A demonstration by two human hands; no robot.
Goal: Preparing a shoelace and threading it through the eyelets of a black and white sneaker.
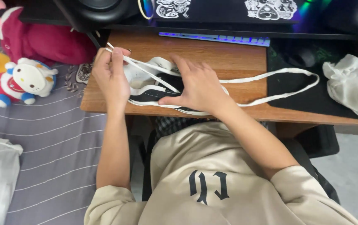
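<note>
— While the left hand (111, 77) pinches one end of the white shoelace (270, 77) between thumb and fingers (118, 54) and draws it taut, where does the shoe sit?

— On the wooden desk (229, 58), near its front edge, right before the person. It's a black low sneaker (156, 92) with a white sole, lying on its side as far as I can tell, partly hidden under the right hand (197, 87).

— And that right hand?

— Pressed flat over the sneaker, fingers spread and open, pinning it rather than gripping it.

— How would you judge the lace to handle?

— Light, limp, flat-woven. It droops in a long loop across the desk onto the dark mat (299, 89) to the right, so it will snag or slide if pulled carelessly. Best taken near the tip, where a pinch gives control.

— The sneaker itself?

— Light too, I'd say; soft upper, firmer rubber sole. Holding it by the sole edge or pressing on its side should keep it from skating on the smooth wood.

— Anything close by?

— A crumpled white cloth (347, 85) at the far right, a lit keyboard (216, 38) behind, and plush toys (24, 79) on the striped bed (54, 141) to the left.
</note>
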